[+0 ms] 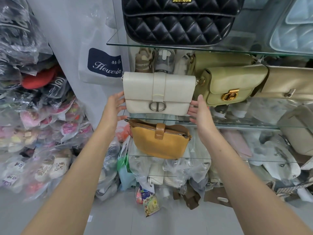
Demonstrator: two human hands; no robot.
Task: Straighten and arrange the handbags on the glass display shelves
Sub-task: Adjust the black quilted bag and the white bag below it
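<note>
The white flap handbag (159, 94) with the round silver clasp is standing upright at the left end of the middle glass shelf (237, 127), and we are bracketing it from both sides. Starting at the far left, we are seeing heaps of plastic-wrapped shoes (42, 133) piled against the wall. Our left hand (115, 107) is spreading open against the bag's lower left edge, fingers touching its side without closing around it. Our right hand (199, 111) is pressing open-palmed at the lower right corner, thumb raised, fingertips tucked behind the edge. Directly below, a tan leather bag (160, 143) is sitting on the lower glass shelf. Above, a black quilted bag (177, 21) is resting on the top shelf. To the right of the white bag, an olive-green handbag (232, 85) with a gold clasp is leaning just beside it, followed by a gold metallic bag (288, 83).
</note>
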